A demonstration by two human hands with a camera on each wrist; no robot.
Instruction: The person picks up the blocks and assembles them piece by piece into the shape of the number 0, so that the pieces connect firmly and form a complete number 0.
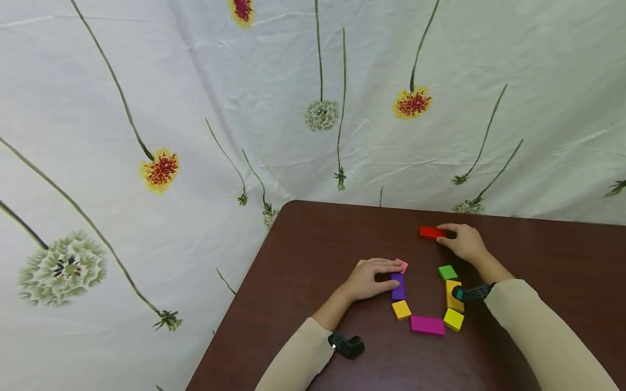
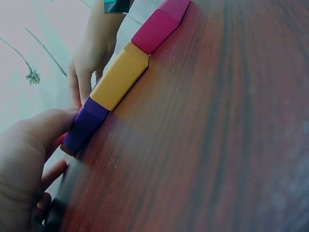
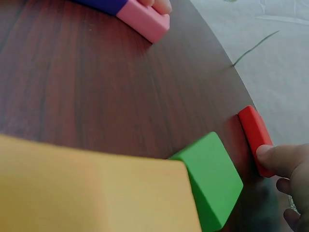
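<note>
Near the far edge of the table, my right hand (image 1: 464,241) pinches a red block (image 1: 429,232) by its right end, thumb on the near side. The red block (image 3: 252,130) lies on the tabletop. My left hand (image 1: 367,279) rests at the left side of a U-shaped row of blocks. Its fingertips touch a small pink block (image 3: 145,20), and its thumb touches a purple block (image 1: 398,293) just below. A small orange block (image 1: 401,310) stands at the purple one's near end. A magenta block (image 1: 427,325) forms the near side.
On the right side of the row are a small yellow block (image 1: 454,320), a long orange-yellow block (image 1: 455,305) partly behind my right wristband, and a green block (image 1: 447,272). Beyond the brown table (image 1: 342,228) hangs a white flowered cloth (image 1: 274,81).
</note>
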